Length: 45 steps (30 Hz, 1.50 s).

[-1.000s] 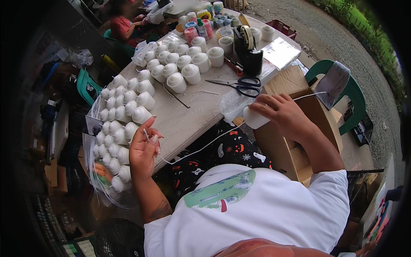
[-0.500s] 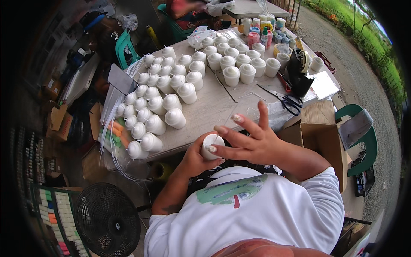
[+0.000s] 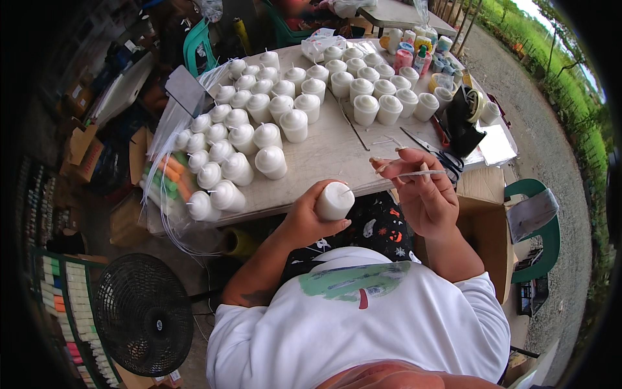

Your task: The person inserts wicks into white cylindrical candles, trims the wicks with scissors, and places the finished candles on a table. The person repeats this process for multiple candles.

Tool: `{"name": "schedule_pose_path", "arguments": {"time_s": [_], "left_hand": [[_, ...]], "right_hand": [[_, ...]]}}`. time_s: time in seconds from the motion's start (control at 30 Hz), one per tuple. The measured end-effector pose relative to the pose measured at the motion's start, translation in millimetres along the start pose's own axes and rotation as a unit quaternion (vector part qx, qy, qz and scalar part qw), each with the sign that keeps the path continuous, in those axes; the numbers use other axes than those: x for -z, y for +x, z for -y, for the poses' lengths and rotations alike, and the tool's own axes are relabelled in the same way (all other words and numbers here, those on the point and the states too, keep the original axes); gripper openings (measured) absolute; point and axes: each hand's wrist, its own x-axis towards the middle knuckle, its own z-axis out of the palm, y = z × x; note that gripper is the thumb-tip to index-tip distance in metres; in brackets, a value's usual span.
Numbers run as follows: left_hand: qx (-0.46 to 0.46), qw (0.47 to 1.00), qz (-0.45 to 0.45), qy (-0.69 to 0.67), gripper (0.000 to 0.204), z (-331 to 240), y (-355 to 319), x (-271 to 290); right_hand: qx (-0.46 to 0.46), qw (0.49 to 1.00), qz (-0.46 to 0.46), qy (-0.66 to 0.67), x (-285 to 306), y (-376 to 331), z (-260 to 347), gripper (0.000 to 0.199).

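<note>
My left hand [image 3: 303, 219] is wrapped round a white cylindrical candle [image 3: 333, 203], held tilted in front of the table's near edge. A short wick [image 3: 347, 191] sticks out of the candle's flat end. To the right, my right hand [image 3: 430, 206] is raised, apart from the candle. Its thumb and fingers pinch a thin white strand [image 3: 416, 173], which looks like a piece of wick. Ahead on the table, many white candles [image 3: 271, 162] with stepped, rounded tops and short wicks stand in close groups.
Blue-handled scissors [image 3: 451, 162], a black tape dispenser [image 3: 465, 123] and a thin dark rod [image 3: 350, 127] lie on the table [image 3: 317, 170]. Paint jars [image 3: 403, 59] crowd its far right corner. Long white strands [image 3: 170, 223] hang off the left side. A cardboard box [image 3: 483, 223] stands at right, a black fan [image 3: 144, 318] at lower left.
My right hand has drawn away from the candle to the right and closed on the thin strand. The candle in my left hand has moved slightly right and tilted.
</note>
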Motion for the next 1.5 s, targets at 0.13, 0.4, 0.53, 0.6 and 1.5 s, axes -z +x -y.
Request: {"name": "schedule_pose_path", "arguments": {"time_s": [0.13, 0.4, 0.53, 0.6, 1.5], "left_hand": [[0.074, 0.997, 0.026, -0.019, 0.062, -11.2, 1.1, 3.2], [0.064, 0.997, 0.042, 0.023, 0.061, -25.8, 5.9, 7.6], [0.02, 0.989, 0.023, 0.144, 0.064, -26.0, 9.0, 15.6], [0.033, 0.985, 0.016, 0.166, 0.066, -36.1, 15.1, 19.6], [-0.263, 0.941, -0.075, 0.2, 0.014, -19.1, 56.2, -30.5]], "right_hand": [[-0.033, 0.988, -0.151, 0.007, -2.5, -0.7, -7.2, 0.033], [-0.001, 0.977, -0.213, -0.004, 30.0, 4.4, -16.3, 0.014], [0.005, 0.968, -0.252, -0.021, 35.6, 6.0, -16.5, 0.007], [0.001, 0.962, -0.272, -0.024, 46.2, 4.5, -16.9, 0.005], [0.019, 0.81, -0.037, -0.585, 43.7, -34.5, -35.0, 0.017]]}}
